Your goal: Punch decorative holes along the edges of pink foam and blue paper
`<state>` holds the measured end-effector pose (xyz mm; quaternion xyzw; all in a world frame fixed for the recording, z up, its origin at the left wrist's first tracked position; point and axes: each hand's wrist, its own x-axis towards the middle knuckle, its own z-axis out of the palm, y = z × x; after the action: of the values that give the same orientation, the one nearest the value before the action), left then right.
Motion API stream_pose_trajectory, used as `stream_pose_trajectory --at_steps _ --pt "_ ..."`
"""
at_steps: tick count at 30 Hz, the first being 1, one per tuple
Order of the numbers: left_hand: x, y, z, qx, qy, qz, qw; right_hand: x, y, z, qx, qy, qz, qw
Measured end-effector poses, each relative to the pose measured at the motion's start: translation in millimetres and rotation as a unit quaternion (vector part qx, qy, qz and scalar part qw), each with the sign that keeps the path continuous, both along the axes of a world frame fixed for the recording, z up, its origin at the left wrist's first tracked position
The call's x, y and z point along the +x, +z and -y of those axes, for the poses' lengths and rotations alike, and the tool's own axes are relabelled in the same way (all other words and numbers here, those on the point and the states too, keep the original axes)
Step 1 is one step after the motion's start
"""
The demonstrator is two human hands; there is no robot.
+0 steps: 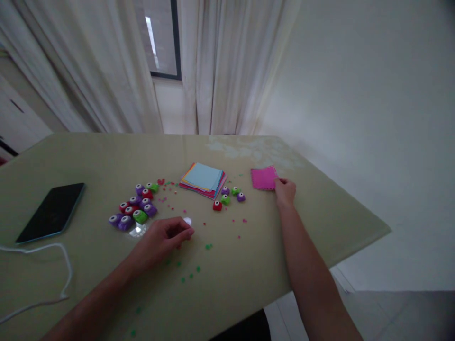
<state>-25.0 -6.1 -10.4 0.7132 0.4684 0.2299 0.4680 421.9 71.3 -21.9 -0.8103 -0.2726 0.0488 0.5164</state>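
My right hand reaches far across the table and its fingertips pinch the near right corner of a pink paper square lying flat. My left hand rests on the table with fingers curled together; a small white thing shows just past its fingertips, and I cannot make out what the fingers hold. A stack of coloured paper sheets, light blue on top, lies between the hands further back. Small craft punches in purple, red and green sit in a cluster to the left and a smaller group near the stack.
A dark phone lies at the left of the olive-green table, with a white cable curling in front of it. Tiny green and pink paper bits are scattered about. White curtains hang behind; the table's right edge drops to the floor.
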Motion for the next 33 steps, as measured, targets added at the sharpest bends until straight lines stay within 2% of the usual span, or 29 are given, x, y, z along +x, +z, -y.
stream_pose_trajectory --at_steps 3,6,10,13,16,19,21,23,24,25,26,27,29,31,33 --pt "-1 -1.1 -1 0.012 -0.005 -0.011 1.000 -5 -5.6 1 -0.064 -0.014 0.053 0.996" --pt "-2 -3.4 -2 0.022 -0.009 -0.018 1.000 -10 -3.9 1 -0.117 -0.010 0.078 0.990" --pt "-2 -5.4 0 0.049 -0.008 -0.001 0.999 -10 2.1 0 -0.160 0.032 0.072 0.984" --pt "-2 -3.6 2 0.067 -0.008 0.008 0.998 -7 5.5 2 -0.166 0.071 0.048 0.982" --pt "-1 0.4 1 0.078 -0.009 0.007 0.997 -7 10.3 5 -0.133 0.107 0.024 0.985" --pt "0 3.5 0 0.082 0.004 0.007 0.997 -19 21.4 8 -0.049 0.151 0.008 0.987" --pt "1 3.6 1 0.087 0.026 0.013 0.996 -41 31.1 12 0.019 0.187 -0.002 0.982" --pt "2 2.0 3 0.103 0.060 0.035 0.992 -78 38.1 20 0.074 0.235 -0.017 0.969" --pt "3 0.8 4 0.120 0.080 0.054 0.988 -101 39.3 26 0.101 0.274 -0.034 0.956" --pt "2 -0.6 5 0.139 0.098 0.076 0.982 -125 38.5 34 0.145 0.346 -0.090 0.923" --pt "2 -1.9 5 0.158 0.112 0.099 0.976 -149 36.0 42 0.159 0.420 -0.139 0.883" --pt "1 -2.9 5 0.172 0.123 0.118 0.970 -171 32.1 51 0.156 0.483 -0.169 0.845" --pt "-2 -3.7 4 0.179 0.136 0.135 0.965 -208 22.3 67 0.133 0.572 -0.175 0.790" --pt "-6 -2.0 2 0.163 0.149 0.119 0.968 -229 13.6 75 0.117 0.620 -0.134 0.764" --pt "-8 1.0 -2 0.153 0.164 0.088 0.971 -235 8.0 76 0.112 0.643 -0.075 0.754"
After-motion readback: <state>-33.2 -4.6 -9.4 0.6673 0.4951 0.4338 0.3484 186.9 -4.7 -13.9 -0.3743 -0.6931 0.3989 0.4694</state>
